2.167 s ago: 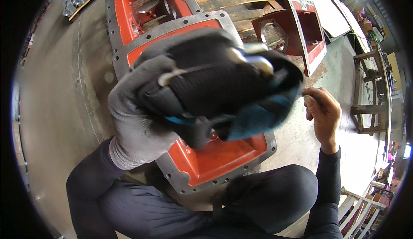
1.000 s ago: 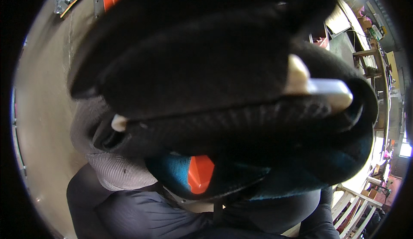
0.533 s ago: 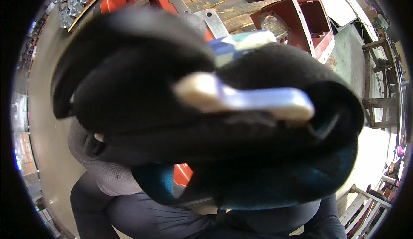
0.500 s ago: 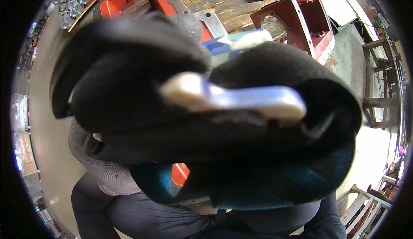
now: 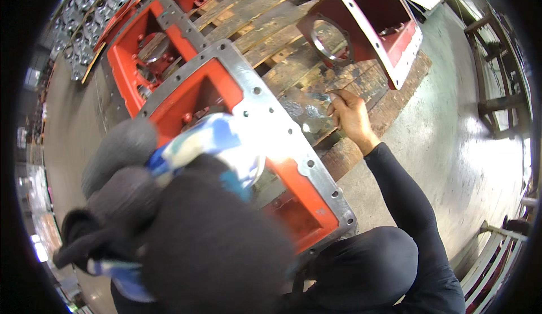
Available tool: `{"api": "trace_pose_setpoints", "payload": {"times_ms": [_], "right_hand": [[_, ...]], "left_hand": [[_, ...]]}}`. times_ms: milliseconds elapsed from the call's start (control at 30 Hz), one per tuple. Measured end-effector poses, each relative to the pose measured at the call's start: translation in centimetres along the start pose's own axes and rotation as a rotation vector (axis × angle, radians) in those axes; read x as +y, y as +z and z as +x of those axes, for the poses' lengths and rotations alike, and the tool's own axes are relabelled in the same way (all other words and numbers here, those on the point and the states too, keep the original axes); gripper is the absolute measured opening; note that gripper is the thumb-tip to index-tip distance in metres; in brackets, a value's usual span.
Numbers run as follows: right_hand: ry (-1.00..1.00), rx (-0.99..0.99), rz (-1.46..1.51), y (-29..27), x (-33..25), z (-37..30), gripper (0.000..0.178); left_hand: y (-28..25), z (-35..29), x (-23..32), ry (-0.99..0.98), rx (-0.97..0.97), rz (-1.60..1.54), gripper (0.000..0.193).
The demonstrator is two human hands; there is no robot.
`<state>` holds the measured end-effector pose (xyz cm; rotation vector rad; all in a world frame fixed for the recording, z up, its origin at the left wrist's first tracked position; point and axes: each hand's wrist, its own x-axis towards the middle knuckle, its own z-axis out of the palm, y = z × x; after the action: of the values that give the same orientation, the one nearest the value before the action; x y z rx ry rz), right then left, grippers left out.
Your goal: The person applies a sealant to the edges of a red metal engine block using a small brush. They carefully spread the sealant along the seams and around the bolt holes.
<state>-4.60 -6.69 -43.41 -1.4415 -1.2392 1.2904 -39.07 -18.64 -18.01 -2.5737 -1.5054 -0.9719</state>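
Note:
My left hand [image 5: 121, 164], in a grey glove and blurred, is closed around a blue-and-white patterned cloth [image 5: 212, 136] at the lower left, close to the camera. Bunched with the cloth is a dark, soft fabric piece [image 5: 217, 235] with a touch of teal; its exact kind is unclear. Both lie in front of an orange metal housing [image 5: 313, 173] with a grey drilled flange, hiding part of it. Farther right, my bare right hand [image 5: 353, 119] reaches down to the wooden pallet, fingers closed at the edge of a crumpled clear plastic bag [image 5: 309, 112].
A second orange housing [image 5: 127, 74] stands at the far left, and a dark red one [image 5: 403, 51] at the far right, on the pallet [image 5: 265, 29]. Grey metal castings [image 5: 84, 3] are piled beyond. At the right are a wooden frame [image 5: 499, 102] and a white slatted seat [image 5: 491, 257].
The dark fabric and patterned cloth have moved from across the middle to the lower left, uncovering the housing. My right hand now shows, stretched out to the plastic on the pallet.

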Motion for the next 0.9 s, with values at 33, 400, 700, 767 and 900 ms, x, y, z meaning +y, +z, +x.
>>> {"api": "trace_pose_setpoints", "payload": {"times_ms": [33,400,700,767,900], "right_hand": [[0.006,-0.024,0.025,0.3,0.3,0.0,0.027],[0.107,-0.030,-0.011,0.4,0.2,-2.4,0.032],[0.107,-0.008,-0.008,1.8,0.8,-2.2,0.030],[0.098,0.000,-0.018,2.0,1.0,-2.1,0.030],[0.092,0.014,-0.041,2.6,0.6,-2.0,0.029]], "left_hand": [[-0.1,0.2,0.3,-0.005,-0.006,0.013,0.050],[0.1,0.0,0.8,-0.033,-0.097,0.047,0.050],[-0.7,-1.4,1.4,-0.047,-0.119,0.069,0.049],[-1.0,-1.7,1.8,-0.049,-0.122,0.069,0.049],[-1.3,-2.0,2.0,-0.056,-0.123,0.071,0.048]]}}
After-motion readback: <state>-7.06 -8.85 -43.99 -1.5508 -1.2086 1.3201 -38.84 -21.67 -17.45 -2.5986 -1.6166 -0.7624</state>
